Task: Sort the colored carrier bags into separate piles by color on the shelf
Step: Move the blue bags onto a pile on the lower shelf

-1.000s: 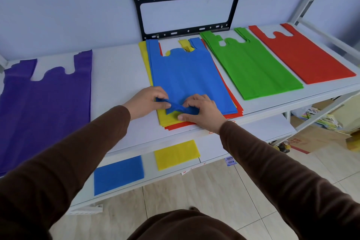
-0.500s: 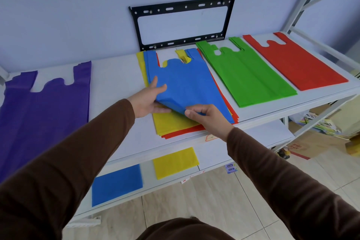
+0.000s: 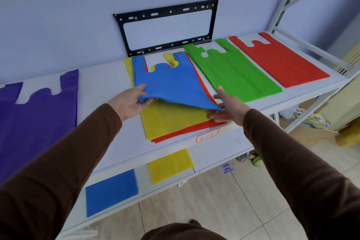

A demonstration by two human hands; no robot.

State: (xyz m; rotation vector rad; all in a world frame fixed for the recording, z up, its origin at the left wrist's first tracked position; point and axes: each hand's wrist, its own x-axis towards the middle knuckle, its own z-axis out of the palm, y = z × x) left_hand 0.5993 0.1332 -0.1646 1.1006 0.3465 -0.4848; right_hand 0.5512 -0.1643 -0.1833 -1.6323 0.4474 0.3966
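Alongside — green pile [image 3: 233, 72], red pile [image 3: 278, 58], purple pile [image 3: 37, 115].

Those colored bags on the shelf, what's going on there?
A person is sorting carrier bags by color. The left hand grips the near edge of the blue bag, lifting it off the mixed stack of yellow and red bags; the right hand supports its other corner. Purple, green and red piles already lie apart.

The purple bag [image 3: 37, 119] runs off the picture's left edge.
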